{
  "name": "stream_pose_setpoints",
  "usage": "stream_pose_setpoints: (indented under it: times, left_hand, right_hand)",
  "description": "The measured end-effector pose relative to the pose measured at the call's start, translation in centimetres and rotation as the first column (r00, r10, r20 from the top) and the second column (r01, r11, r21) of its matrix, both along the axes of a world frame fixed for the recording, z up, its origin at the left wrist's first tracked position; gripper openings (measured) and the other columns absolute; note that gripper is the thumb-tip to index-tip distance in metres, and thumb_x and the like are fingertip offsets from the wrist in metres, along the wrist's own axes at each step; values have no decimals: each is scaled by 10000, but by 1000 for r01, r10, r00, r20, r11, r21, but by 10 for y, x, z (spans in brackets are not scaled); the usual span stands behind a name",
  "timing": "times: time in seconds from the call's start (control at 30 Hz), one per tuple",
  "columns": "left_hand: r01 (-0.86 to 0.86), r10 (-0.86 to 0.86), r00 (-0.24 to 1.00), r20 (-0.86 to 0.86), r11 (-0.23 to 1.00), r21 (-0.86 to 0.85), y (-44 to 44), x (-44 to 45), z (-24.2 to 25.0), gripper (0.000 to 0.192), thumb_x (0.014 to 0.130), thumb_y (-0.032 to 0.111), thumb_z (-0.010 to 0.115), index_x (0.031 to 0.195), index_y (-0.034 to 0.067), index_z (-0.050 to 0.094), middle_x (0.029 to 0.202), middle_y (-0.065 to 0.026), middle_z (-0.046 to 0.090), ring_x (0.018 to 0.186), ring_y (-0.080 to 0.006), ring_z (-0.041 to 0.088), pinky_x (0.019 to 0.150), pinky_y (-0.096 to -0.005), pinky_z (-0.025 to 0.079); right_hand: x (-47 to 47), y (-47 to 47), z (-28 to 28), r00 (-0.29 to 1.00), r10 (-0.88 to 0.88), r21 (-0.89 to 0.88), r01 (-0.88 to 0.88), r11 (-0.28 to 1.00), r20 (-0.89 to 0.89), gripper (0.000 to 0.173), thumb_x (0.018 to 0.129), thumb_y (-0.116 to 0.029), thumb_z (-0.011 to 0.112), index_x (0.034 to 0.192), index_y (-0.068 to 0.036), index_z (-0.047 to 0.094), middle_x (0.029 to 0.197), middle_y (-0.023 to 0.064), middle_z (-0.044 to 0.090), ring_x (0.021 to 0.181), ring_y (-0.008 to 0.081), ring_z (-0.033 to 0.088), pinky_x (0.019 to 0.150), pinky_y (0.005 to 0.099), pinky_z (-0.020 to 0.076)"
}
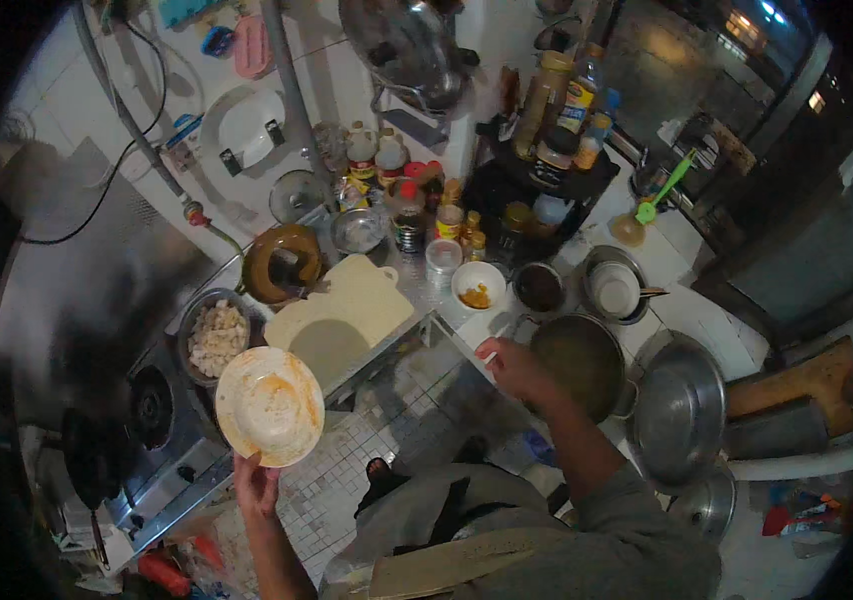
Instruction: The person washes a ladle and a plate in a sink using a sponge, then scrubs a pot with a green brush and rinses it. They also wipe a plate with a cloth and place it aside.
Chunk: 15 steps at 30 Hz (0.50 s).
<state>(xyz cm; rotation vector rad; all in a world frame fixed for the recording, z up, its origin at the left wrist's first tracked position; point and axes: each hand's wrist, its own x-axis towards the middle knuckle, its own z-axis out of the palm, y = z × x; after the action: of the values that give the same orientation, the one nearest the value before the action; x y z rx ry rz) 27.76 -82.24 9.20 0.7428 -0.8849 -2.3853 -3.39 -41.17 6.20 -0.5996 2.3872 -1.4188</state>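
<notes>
My left hand [255, 480] grips the rim of a white plate [270, 405] smeared with orange residue, tilted in front of the stove. Just behind that plate, a metal bowl of pale diced food [218, 337] stands at the burner. My right hand [513, 366] hovers by the counter edge, left of a large metal pot [580, 367]. Its fingers are curled, and a small white patch shows at them; whether something is held is unclear. Above it sits a white bowl [478, 285] with some orange-brown food inside, beside a dark-filled container [539, 287].
A cream cutting board [344, 311] lies on the counter by a brown bowl [282, 264]. Several sauce bottles [408, 217] crowd the back. To the right are a wide metal basin [678, 420] and a wooden board [794, 386]. A wok [93, 457] is at left.
</notes>
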Motion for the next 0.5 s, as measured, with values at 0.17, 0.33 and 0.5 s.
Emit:
stream_pose_setpoints:
  times: [0.17,0.33,0.5]
  left_hand:
    - [347,-348,937,-26,923,164,101,-124,-21,565,880,-29,557,1417,87,425,1373,-141,531,1246,-314,558,951,-461,561]
    - [585,-586,808,-63,783,210,171,-249,-24,522,916,-26,543,1414,71,420,1331,-147,558,1176,-311,606,887,-443,600]
    - [776,-767,628,-132,604,184,218,-354,-16,498,942,4,543,1421,51,417,1331,-145,565,1161,-290,624,952,-474,564]
  right_hand:
    - [-91,112,56,932,-318,43,330,943,-174,174,880,-86,602,1037,-69,675,932,179,672,876,312,662,780,421,515]
    - [-184,161,45,732,-349,91,487,868,-584,279,852,-16,599,1124,-48,654,1048,157,683,929,293,679,831,392,536]
    - [-260,157,36,501,37,254,373,892,-865,402,758,31,616,1145,-62,672,1124,180,668,1039,368,640,874,441,543]
